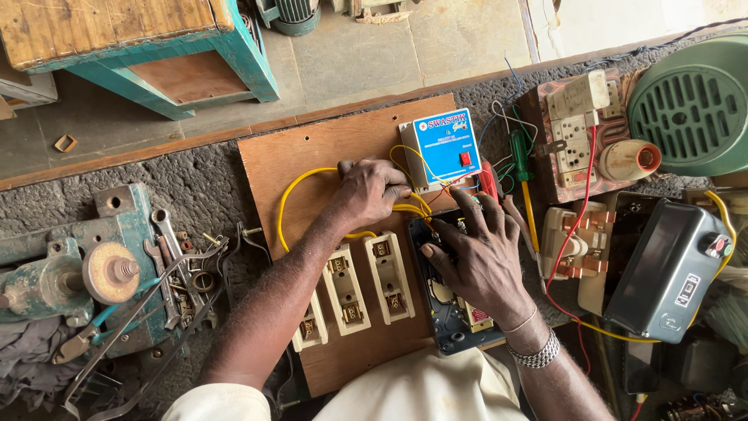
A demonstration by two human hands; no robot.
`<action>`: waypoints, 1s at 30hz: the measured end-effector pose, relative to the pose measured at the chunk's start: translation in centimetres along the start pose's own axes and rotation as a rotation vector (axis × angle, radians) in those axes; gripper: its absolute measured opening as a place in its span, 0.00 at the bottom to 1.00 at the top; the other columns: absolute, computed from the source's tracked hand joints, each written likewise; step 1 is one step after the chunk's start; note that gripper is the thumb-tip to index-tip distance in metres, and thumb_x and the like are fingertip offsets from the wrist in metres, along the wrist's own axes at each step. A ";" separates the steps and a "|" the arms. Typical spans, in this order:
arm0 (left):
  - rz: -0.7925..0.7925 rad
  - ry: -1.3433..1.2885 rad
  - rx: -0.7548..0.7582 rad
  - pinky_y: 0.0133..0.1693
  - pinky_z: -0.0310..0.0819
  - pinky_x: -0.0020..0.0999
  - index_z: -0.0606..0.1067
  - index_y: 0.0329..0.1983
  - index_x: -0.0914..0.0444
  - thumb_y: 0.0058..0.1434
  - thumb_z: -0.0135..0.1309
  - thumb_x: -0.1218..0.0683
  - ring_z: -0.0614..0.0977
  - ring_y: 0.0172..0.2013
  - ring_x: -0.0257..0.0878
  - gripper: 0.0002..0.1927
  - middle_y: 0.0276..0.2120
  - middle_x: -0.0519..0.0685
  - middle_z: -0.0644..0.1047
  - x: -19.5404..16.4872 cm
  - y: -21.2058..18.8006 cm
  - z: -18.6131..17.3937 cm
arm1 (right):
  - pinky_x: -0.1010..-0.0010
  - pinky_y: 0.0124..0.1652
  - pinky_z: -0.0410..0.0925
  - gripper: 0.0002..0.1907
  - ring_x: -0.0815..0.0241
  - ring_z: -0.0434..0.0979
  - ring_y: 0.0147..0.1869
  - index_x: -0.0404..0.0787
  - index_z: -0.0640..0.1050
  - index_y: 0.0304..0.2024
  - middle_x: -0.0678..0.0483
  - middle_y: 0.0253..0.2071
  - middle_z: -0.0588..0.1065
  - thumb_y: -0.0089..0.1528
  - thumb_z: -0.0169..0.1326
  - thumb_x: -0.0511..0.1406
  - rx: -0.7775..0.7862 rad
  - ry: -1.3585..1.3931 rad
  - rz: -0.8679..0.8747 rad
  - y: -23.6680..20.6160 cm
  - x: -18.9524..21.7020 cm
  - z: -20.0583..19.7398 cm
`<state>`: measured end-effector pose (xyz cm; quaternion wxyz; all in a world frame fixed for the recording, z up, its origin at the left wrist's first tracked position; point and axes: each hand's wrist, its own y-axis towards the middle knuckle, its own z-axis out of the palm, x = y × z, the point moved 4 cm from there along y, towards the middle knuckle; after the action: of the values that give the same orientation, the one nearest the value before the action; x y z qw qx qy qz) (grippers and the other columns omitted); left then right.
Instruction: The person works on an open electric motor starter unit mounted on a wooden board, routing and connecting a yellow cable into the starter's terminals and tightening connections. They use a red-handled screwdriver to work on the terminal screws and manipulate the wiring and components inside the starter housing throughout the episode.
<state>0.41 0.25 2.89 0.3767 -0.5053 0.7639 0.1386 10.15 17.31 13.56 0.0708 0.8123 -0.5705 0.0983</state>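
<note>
Closest to you, below your forearms, a fold of white cloth (421, 390) covers the near edge of the wooden board (288, 156) lying on the bench (202, 195). Your left hand (366, 191) is curled shut around the yellow wires (292, 187) where they bunch beside the blue-faced control box (440, 148); the fingers are together, pinching the strands. Your right hand (479, 249) lies spread, fingers apart, pressing down on the dark open switch unit (452, 320) at the board's right edge; it grips nothing, as far as you can see.

Those wires look like stiff insulated conductors: light, springy, likely to hold a bend and flick back if released. Hold them close to the terminal end, by the insulation, not the bare tips. The dark unit seems rigid plastic, probably brittle at its edges, so flat palm pressure suits it better than a squeeze.

Three cream fuse carriers (347, 288) sit in a row on the board, between your arms. A green-handled screwdriver (520, 156) lies just right of the blue box, and a spanner (167, 234) rests on the teal vice (78, 265) well to the left.
</note>
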 end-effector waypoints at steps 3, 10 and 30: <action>-0.017 0.007 0.005 0.48 0.57 0.50 0.85 0.39 0.52 0.61 0.60 0.47 0.79 0.46 0.43 0.08 0.34 0.46 0.81 0.0 0.1 -0.1 | 0.36 0.69 0.43 0.23 0.38 0.55 0.73 0.50 0.83 0.52 0.46 0.70 0.62 0.62 0.54 0.52 0.003 0.007 0.008 0.0 -0.2 0.1; -0.067 0.101 0.098 0.50 0.59 0.52 0.85 0.36 0.52 0.60 0.61 0.47 0.79 0.49 0.42 0.08 0.37 0.45 0.81 -0.1 -0.4 -0.8 | 0.40 0.71 0.44 0.21 0.39 0.55 0.75 0.51 0.83 0.51 0.46 0.72 0.62 0.63 0.54 0.52 0.018 0.086 0.067 0.2 -1.6 0.2; 0.298 0.392 0.363 0.45 0.78 0.45 0.81 0.44 0.53 0.51 0.54 0.68 0.83 0.41 0.47 0.21 0.33 0.48 0.80 -1.0 1.6 0.3 | 0.39 0.68 0.45 0.22 0.38 0.57 0.72 0.53 0.85 0.47 0.46 0.70 0.64 0.60 0.54 0.56 0.054 0.066 0.062 1.1 -2.9 0.4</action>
<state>-0.63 1.86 3.12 0.2818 -0.3290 0.9001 -0.0466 8.24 19.46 12.44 0.0644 0.7922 -0.5899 0.1426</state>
